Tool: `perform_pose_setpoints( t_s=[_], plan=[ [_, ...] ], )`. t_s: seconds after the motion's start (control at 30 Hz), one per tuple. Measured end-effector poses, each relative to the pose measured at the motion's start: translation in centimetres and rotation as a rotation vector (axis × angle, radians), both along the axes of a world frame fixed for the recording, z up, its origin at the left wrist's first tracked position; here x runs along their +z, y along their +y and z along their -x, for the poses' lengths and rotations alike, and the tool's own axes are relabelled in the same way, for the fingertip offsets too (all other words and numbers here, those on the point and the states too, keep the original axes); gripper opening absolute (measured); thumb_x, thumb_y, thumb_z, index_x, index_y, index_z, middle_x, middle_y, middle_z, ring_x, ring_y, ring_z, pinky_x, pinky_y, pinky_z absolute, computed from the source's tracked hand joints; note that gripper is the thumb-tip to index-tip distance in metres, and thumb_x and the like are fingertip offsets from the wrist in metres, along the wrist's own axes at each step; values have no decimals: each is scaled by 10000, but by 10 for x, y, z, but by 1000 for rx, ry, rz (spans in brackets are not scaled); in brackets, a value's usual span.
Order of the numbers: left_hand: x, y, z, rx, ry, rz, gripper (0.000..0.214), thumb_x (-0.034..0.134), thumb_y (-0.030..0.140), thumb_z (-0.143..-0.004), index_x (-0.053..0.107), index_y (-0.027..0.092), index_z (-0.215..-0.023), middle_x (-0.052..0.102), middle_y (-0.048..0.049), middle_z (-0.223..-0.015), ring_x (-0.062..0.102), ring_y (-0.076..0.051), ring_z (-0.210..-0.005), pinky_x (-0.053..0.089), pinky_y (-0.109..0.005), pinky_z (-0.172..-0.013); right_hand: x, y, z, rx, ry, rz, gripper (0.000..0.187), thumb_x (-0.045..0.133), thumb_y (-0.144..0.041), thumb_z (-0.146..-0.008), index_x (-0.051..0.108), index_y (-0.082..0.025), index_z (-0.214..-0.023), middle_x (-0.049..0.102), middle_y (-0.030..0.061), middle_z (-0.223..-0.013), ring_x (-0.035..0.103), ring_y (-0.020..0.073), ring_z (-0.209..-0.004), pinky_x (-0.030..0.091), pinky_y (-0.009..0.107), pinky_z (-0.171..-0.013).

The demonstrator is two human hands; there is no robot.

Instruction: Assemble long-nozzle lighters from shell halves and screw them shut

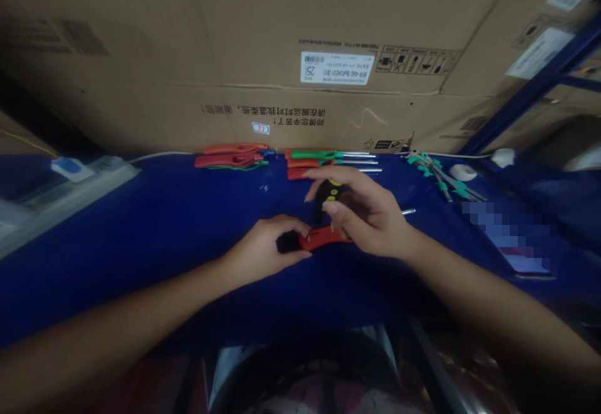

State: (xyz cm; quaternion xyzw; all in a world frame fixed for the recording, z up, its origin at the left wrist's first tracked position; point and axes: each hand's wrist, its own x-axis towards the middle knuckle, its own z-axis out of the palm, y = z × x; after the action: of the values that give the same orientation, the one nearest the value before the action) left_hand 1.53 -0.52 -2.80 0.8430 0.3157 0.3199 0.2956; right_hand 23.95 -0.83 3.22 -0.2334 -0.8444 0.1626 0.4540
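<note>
My left hand (pixel 267 245) closes thumb and fingers round the near end of a red long-nosed lighter (pixel 322 237) lying on the blue tabletop. In my right hand (pixel 370 213) is a small screwdriver (pixel 327 198) with a black and yellow handle, held nearly upright. Its tip points down at the lighter's handle beside my left fingertips; whether it touches a screw is too small to tell. My right palm hides the far part of the lighter, and a metal rod (pixel 408 212) shows beyond that hand.
Behind the hands lie several lighters with metal rods, a green one (pixel 310 155) among them, and red handle shells (pixel 230 160) to their left. Rightward are grey sticks with teal clips (pixel 439 176), a white tape roll (pixel 462 172) and a phone (pixel 511 238). A large carton (pixel 253 63) stands behind.
</note>
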Motion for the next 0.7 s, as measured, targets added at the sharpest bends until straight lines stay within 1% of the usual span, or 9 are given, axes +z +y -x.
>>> perform_pose_setpoints(
  t_s=[0.07, 0.13, 0.23, 0.3, 0.43, 0.47, 0.53, 0.6, 0.7],
  plan=[
    [-1, 0, 0, 0, -9, -6, 240, 821, 224, -788, 694, 206, -992, 759, -25, -1022, 725, -199, -948, 569, -334, -919, 0, 0, 0, -91, 33, -194, 340, 722, -280, -910, 639, -212, -1232, 739, 61, -1054, 702, 153, -783, 604, 256, -679],
    [-1, 0, 0, -9, -14, -3, 238, 817, 224, -795, 689, 204, -995, 756, -23, -1034, 724, -192, -961, 564, -322, -925, 1, -1, -1, -146, 20, -325, 353, 733, -265, -899, 651, -212, -1238, 750, 76, -1092, 709, 172, -820, 608, 286, -736],
    [-1, 0, 0, -8, -3, 6, 233, 815, 219, -796, 687, 203, -991, 755, -22, -1050, 722, -194, -982, 557, -322, -941, 4, -3, -1, -42, -23, -116, 413, 485, -194, -1028, 521, -226, -1438, 704, 94, -1264, 706, 123, -735, 605, 267, -683],
    [-1, 0, 1, -4, 0, 4, 237, 817, 215, -792, 689, 206, -992, 756, -15, -1036, 722, -191, -971, 556, -320, -937, 5, -3, 0, 7, 4, -11, 400, 481, -199, -1034, 537, -241, -1428, 714, 77, -1243, 692, 102, -674, 592, 241, -622],
    [0, 0, 0, -15, -14, 16, 221, 812, 212, -796, 688, 202, -979, 753, -16, -1037, 720, -188, -978, 552, -317, -942, 2, -2, -1, -140, 30, -267, 373, 691, -224, -925, 659, -238, -1296, 754, 65, -1150, 723, 169, -841, 608, 283, -768],
    [0, 0, 0, -18, -10, 26, 215, 812, 214, -798, 689, 200, -974, 752, -20, -1047, 719, -190, -988, 549, -320, -946, 1, -1, -1, -147, 4, -264, 397, 642, -207, -953, 624, -238, -1348, 742, 68, -1188, 725, 165, -850, 608, 284, -784],
    [1, 0, 0, -17, 4, 42, 207, 814, 217, -796, 693, 198, -963, 753, -24, -1053, 719, -196, -999, 547, -324, -947, 0, 0, -1, -83, -45, -121, 445, 480, -170, -1021, 514, -233, -1459, 706, 73, -1268, 720, 129, -784, 609, 257, -717],
    [2, -1, -1, -13, 7, 40, 201, 813, 212, -795, 695, 198, -958, 755, -23, -1041, 721, -194, -984, 549, -320, -936, 0, 1, -1, -23, -31, -15, 421, 461, -186, -1033, 512, -220, -1449, 692, 80, -1286, 701, 109, -720, 595, 234, -621],
    [2, -1, -1, -9, -7, 17, 212, 814, 209, -794, 691, 201, -967, 757, -15, -1017, 721, -187, -958, 551, -311, -924, -1, 2, -1, -107, 37, -238, 343, 694, -273, -930, 653, -206, -1264, 745, 76, -1135, 693, 146, -747, 600, 266, -649]
  ],
)
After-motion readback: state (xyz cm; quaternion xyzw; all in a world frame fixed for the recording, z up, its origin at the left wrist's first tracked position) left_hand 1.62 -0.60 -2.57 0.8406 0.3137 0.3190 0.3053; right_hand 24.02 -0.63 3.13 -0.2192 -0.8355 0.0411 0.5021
